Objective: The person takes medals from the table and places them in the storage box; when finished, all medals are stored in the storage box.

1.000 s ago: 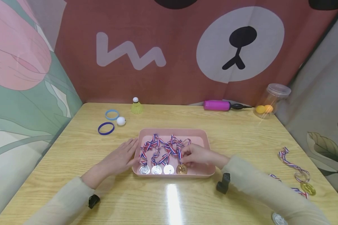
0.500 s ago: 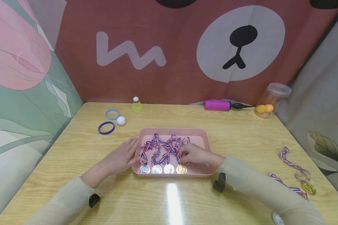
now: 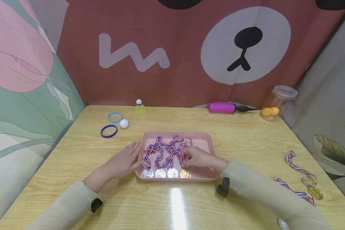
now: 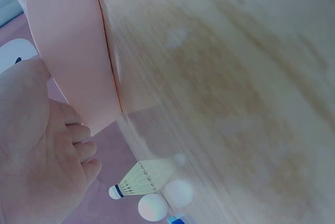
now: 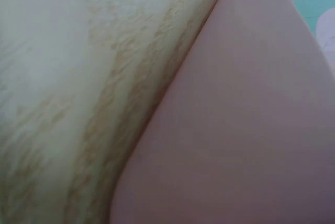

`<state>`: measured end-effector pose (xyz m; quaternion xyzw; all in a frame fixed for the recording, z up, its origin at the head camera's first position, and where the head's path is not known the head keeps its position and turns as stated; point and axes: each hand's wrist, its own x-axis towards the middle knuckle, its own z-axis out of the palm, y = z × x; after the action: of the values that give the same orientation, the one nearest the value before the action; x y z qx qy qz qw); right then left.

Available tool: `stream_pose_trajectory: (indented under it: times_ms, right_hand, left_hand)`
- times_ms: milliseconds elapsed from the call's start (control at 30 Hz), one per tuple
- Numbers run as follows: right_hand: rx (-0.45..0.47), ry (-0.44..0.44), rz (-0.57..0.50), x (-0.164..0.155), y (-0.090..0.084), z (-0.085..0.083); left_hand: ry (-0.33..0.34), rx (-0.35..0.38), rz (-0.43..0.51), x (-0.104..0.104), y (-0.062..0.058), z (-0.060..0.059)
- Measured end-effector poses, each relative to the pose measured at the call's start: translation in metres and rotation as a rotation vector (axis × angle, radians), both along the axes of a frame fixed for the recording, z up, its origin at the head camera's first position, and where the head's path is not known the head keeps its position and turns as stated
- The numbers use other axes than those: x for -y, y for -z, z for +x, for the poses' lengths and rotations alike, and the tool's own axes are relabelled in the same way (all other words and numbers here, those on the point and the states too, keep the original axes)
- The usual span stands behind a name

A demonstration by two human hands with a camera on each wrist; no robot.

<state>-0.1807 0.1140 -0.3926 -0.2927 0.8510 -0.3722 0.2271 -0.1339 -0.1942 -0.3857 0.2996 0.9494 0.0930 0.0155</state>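
A pink tray (image 3: pixel 207 179) holds several medals in a row along its near side. Three are silver, one of them a silver medal (image 3: pixel 172 173), and at the row's right end lies a gold medal (image 3: pixel 185 173). Striped ribbons (image 3: pixel 158 148) lie tangled behind them. My right hand (image 3: pixel 199 158) is inside the tray, pinching the gold medal's ribbon (image 3: pixel 180 156) just above the disc; its fingertips are partly hidden. My left hand (image 3: pixel 123 159) rests with extended fingers against the tray's left rim. In the left wrist view the tray wall (image 4: pixel 73 41) stands beside that hand.
At the back left are a shuttlecock (image 3: pixel 140 108), a white ball (image 3: pixel 124 123) and two blue wristbands (image 3: pixel 109 131). A magenta pump (image 3: pixel 222 107) and a jar (image 3: pixel 279 100) with orange balls stand at the back right. Another gold medal (image 3: pixel 315 193) lies by my right arm.
My right hand has shifted slightly left with the gold medal's ribbon, and the ribbon loops behind it have drawn together. My left hand stays at the tray rim.
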Motion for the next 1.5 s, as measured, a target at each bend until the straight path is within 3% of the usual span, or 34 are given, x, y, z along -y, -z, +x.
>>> stream_pose_trajectory:
  times_ms: [300,433,633,800,967,1200,1500]
  right_hand:
    - [-0.123,-0.02,0.014,-0.01,-0.011,-0.003]
    - [-0.119,-0.004,-0.018,-0.023,-0.024,-0.006]
    - [-0.06,0.095,-0.075,-0.052,-0.055,-0.001]
    - [-0.099,0.177,-0.088,-0.089,-0.078,0.007]
    - [-0.151,0.306,-0.084,-0.136,-0.089,0.018]
    - [-0.25,0.428,0.018,-0.204,-0.084,0.036]
    - [-0.206,0.6,0.213,-0.278,-0.058,0.058]
  left_hand:
    - [0.007,-0.013,-0.005,0.001,0.003,0.0]
    - [0.005,-0.009,-0.002,0.001,0.002,0.001]
    - [0.004,-0.01,0.005,0.001,0.002,0.002]
    - [-0.002,-0.003,0.007,0.002,0.002,0.002]
    - [-0.006,-0.004,-0.006,0.002,0.002,0.002]
    - [-0.012,-0.002,-0.004,0.002,0.001,0.004]
    - [-0.01,-0.01,-0.001,0.003,0.002,0.004]
